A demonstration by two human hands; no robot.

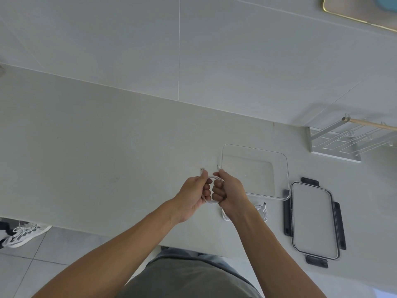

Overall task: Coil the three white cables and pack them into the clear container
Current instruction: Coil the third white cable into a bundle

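Both hands work above the pale, matte desk [107, 130], just left of the clear, rounded-rectangular plastic container [279, 160]. The left hand [193, 195] curls its grip around one side of a thin white cable wound into a small coil [214, 180], pinching near the silver USB plug [202, 170] that pokes up past the thumb. The right hand [227, 190] closes its grip on the other side of the same coil, with the cable's other slim end [218, 167] sticking up above it.

To finish this step well, I would judge it best to keep the loops the same size and tuck both plug ends in, so the springy, smooth cord does not unwind (thin cables like this tend to loosen once let go).

The container looks to hold nothing yet. A second white cable, loosely coiled [261, 211], lies on the desk just in front of it, partly hidden by the right wrist; I can make out only 2 cables. The flat clear lid with dark grey clip latches [313, 220] lies to the right.
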